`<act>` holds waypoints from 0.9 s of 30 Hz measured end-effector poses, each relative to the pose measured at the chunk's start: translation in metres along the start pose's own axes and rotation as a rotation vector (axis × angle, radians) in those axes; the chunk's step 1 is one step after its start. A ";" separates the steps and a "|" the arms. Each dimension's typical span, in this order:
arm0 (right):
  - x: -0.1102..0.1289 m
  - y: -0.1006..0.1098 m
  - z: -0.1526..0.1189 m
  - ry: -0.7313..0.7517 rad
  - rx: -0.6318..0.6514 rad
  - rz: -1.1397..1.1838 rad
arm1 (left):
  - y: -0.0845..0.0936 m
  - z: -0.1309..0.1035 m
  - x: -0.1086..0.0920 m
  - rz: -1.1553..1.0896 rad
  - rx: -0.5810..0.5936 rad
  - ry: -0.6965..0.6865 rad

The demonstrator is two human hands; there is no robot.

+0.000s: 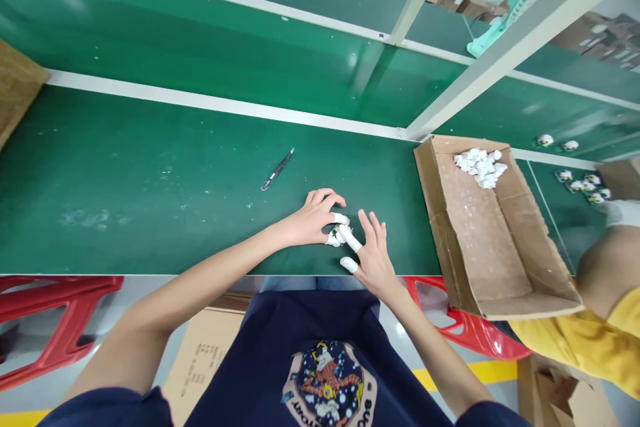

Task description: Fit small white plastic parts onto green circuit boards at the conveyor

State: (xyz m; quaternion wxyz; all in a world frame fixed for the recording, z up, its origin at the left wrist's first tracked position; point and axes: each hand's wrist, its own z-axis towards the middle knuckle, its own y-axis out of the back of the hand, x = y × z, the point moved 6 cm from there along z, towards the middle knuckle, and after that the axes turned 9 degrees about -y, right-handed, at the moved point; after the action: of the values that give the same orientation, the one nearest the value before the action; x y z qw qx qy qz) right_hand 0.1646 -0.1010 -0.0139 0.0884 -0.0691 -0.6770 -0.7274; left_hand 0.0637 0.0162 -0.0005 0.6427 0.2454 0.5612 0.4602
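we note the left hand (pixel 314 219) pinching a small green-and-white piece (pixel 337 234) at the flat green surface (pixel 150 207); the right hand (pixel 375 259), grip wide, sets a white-capped forefinger to it. we judge fingerwork underway, calling next for steady left pressure.

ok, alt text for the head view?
A person's left hand holds a small green-white part between thumb and forefinger on a green bench; the right hand reaches in with its forefinger. White covers cap both thumbs and forefingers. Dark tweezers lie beyond the left hand; at right, an open cardboard box holds white pieces.
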 end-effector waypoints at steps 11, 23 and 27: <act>0.005 -0.001 -0.004 0.072 0.002 0.002 | -0.004 0.000 0.001 -0.004 0.019 -0.012; -0.031 0.030 0.035 0.097 -0.112 0.471 | 0.018 -0.006 -0.002 0.105 -0.131 0.037; -0.025 0.022 0.038 0.127 -0.110 0.517 | 0.010 -0.004 -0.016 0.186 -0.148 0.000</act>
State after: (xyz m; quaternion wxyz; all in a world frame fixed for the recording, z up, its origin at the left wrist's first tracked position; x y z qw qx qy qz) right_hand 0.1930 -0.0642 0.0052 0.3095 -0.1987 -0.5893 -0.7194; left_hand 0.0576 0.0061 0.0151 0.6135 0.2483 0.5005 0.5581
